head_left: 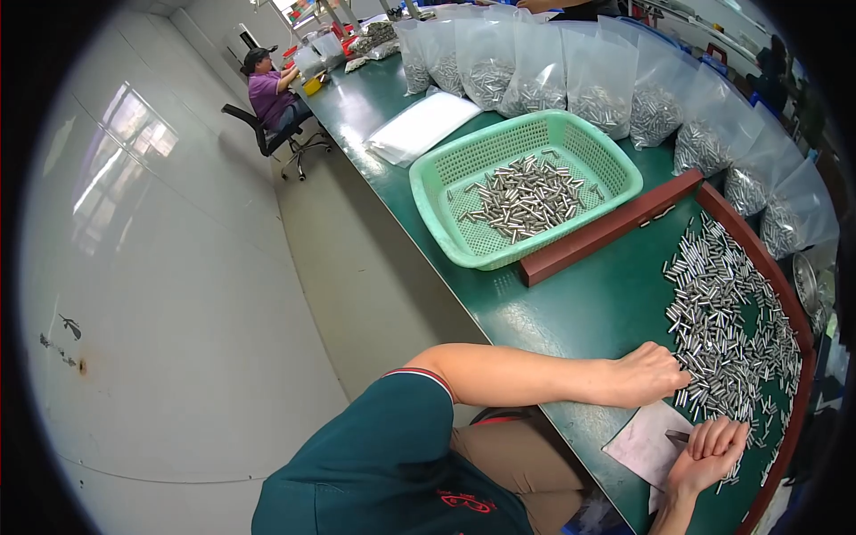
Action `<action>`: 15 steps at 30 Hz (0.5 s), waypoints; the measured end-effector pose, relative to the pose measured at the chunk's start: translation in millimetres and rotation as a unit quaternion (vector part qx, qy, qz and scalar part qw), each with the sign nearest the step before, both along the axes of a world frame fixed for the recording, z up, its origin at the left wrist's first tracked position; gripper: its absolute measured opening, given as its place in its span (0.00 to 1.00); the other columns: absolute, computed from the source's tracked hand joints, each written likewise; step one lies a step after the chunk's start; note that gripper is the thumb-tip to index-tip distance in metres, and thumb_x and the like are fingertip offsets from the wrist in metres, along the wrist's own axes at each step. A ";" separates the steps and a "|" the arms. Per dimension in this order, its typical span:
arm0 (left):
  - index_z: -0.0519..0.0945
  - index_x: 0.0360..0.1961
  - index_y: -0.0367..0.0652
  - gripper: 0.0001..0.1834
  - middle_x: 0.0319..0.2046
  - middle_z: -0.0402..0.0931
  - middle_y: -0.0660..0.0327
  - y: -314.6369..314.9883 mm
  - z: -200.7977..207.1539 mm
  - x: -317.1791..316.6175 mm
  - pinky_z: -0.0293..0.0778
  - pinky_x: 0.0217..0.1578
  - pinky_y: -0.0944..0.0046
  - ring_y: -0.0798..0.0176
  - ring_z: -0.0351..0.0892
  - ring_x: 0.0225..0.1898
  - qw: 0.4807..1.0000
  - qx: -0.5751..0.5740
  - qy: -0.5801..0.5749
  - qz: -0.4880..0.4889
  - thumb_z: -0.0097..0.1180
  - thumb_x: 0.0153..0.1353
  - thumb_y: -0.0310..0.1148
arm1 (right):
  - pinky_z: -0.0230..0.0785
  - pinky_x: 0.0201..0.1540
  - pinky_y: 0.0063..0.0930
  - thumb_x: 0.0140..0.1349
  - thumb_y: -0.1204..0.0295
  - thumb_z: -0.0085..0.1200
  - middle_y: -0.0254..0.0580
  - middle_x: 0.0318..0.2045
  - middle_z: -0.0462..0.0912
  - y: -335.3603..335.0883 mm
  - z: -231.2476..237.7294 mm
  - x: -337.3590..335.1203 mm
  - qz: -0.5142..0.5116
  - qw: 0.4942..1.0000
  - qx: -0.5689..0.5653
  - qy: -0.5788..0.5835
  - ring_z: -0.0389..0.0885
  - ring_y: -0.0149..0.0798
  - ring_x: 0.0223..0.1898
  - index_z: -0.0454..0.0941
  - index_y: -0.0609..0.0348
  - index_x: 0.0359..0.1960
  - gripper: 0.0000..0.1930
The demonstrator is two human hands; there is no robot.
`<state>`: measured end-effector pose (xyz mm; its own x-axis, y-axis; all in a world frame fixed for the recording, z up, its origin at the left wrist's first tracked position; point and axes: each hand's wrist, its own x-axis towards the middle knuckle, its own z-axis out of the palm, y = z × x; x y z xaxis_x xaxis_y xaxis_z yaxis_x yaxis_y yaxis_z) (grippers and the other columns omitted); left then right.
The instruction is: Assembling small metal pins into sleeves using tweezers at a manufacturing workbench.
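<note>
A wide spread of small silver metal pins (713, 303) lies on the green tabletop to the right. My left hand (651, 374) rests at the near edge of the pins, back upward, with its fingers curled in; whatever is between the fingertips is hidden. Closer to me, my right hand (720, 441) is closed around a dark metal tool (678, 436), whose flat end sticks out toward the left; its kind cannot be made out. Beneath that end lies a pale cloth or sheet (651, 441), between the two hands.
Red-brown bars (615, 227) border the pins at the left and far right. Beyond stands a green perforated basket (526, 192) with more pins. Several clear bags of pins (602, 89) line the back; flat plastic bags (423, 125) lie nearby. Another person (272, 94) sits farther along the table.
</note>
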<state>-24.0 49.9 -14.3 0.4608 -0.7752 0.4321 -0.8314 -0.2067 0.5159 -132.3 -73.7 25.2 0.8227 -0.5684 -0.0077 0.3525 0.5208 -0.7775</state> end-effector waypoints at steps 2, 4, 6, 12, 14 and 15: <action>0.67 0.15 0.36 0.11 0.10 0.67 0.52 3.0 8.7 1.4 0.65 0.17 0.55 0.48 0.71 0.18 1.000 -0.023 0.008 0.007 0.58 0.37 0.27 | 0.36 0.11 0.16 0.65 0.64 0.26 0.28 0.09 0.49 -1.1 -0.2 0.2 0.003 1.000 0.010 -0.001 0.41 0.22 0.08 0.50 0.50 0.11 0.21; 0.68 0.16 0.35 0.11 0.11 0.68 0.52 10.0 15.0 -0.6 0.65 0.17 0.54 0.47 0.72 0.19 1.000 0.014 0.017 0.018 0.58 0.38 0.27 | 0.36 0.11 0.16 0.65 0.64 0.26 0.28 0.09 0.49 1.4 1.4 -0.5 0.009 1.000 0.014 -0.004 0.41 0.22 0.08 0.49 0.50 0.11 0.21; 0.69 0.17 0.34 0.11 0.11 0.69 0.51 10.7 8.9 -0.2 0.65 0.18 0.54 0.47 0.72 0.19 1.000 0.009 0.002 0.018 0.58 0.39 0.28 | 0.36 0.11 0.16 0.65 0.64 0.26 0.28 0.09 0.50 1.6 1.4 -0.5 0.009 1.000 0.016 -0.005 0.41 0.22 0.08 0.49 0.50 0.11 0.21; 0.69 0.17 0.34 0.10 0.12 0.69 0.50 9.4 7.8 0.2 0.65 0.19 0.53 0.46 0.72 0.20 1.000 0.022 0.013 0.018 0.58 0.41 0.28 | 0.35 0.10 0.17 0.65 0.63 0.29 0.26 0.08 0.50 1.2 0.1 0.7 0.003 1.000 0.016 -0.008 0.42 0.21 0.08 0.50 0.49 0.11 0.21; 0.70 0.17 0.35 0.08 0.12 0.70 0.52 10.9 12.4 1.0 0.65 0.18 0.56 0.50 0.71 0.18 0.997 -0.013 0.081 -0.004 0.56 0.41 0.28 | 0.35 0.10 0.17 0.65 0.63 0.29 0.26 0.08 0.50 1.2 0.2 0.3 -0.002 1.000 0.020 -0.002 0.42 0.21 0.08 0.50 0.49 0.11 0.21; 0.71 0.17 0.37 0.07 0.12 0.70 0.54 10.7 15.9 1.9 0.64 0.18 0.59 0.54 0.70 0.15 0.987 -0.048 0.150 -0.028 0.54 0.42 0.28 | 0.35 0.10 0.17 0.65 0.63 0.29 0.26 0.08 0.50 1.0 0.3 0.2 -0.003 1.000 0.019 -0.003 0.42 0.21 0.08 0.50 0.49 0.11 0.21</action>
